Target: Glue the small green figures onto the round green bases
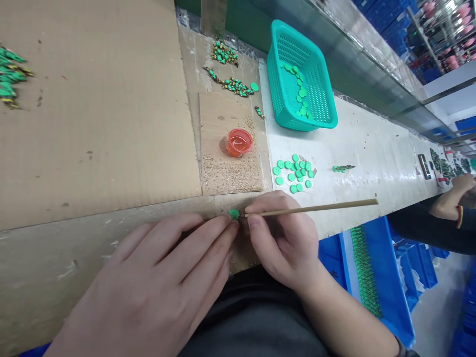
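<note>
Between the fingertips of my left hand (167, 267) is a small round green disc (234, 214), held near the table's front edge. My right hand (284, 235) pinches a thin wooden stick (320, 208). The stick's narrow tip is close beside the disc; whether they touch I cannot tell. Just beyond my hands, a small red cup (239, 142) of clear-looking liquid stands on a cardboard piece (211, 119) dotted with droplets. Several loose green discs (297, 171) lie to the right of the cup.
A teal basket (273, 74) with several green discs stands at the back. Small green, black and yellow pieces (236, 87) lie in piles; more (11, 77) sit far left. At right are a blue tray (397, 292) and another person's arm (448, 204).
</note>
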{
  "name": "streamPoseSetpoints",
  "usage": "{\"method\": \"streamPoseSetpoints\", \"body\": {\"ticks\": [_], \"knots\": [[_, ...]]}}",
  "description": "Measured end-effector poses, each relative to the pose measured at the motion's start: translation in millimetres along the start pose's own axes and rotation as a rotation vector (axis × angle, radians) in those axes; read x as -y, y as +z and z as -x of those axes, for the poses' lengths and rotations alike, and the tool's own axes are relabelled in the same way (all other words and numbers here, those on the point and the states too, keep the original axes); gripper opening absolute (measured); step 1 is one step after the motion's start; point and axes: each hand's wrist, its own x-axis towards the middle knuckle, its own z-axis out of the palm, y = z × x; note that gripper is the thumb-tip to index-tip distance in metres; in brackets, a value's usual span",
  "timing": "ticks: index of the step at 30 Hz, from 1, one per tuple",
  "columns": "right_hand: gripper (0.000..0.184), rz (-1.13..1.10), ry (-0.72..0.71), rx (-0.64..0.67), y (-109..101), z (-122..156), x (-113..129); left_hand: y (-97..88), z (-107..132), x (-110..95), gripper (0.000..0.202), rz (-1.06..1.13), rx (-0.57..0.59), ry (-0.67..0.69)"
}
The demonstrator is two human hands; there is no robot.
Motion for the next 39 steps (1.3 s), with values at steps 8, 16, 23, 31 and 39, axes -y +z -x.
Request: {"method": "streamPoseSetpoints", "body": {"ticks": [8,16,23,31,39], "knots": [[0.022,-0.197,0.132,-0.250,0,14,0,-6.3,-18,-3,0.037,-0.096,-0.012,0.092],[0.029,-0.229,0.204,-0.096,-22,35,-2,-12.0,-32,-1,0.030,-0.097,0.001,0.163],[0.029,0.091,-0.085,0.094,-19,39,-3,-14.5,-32,1,0.027,0.012,-0.008,0.139],[0.032,0.077,-0.128,0.042,-23,60,-7,-13.4,-36,-16,0.020,0.027,-0.066,0.058],[0.021,-0.143,0.064,-0.015,-24,71,-18,-91.9,-4,22,0.026,-0.323,-0.009,-0.347]]}}
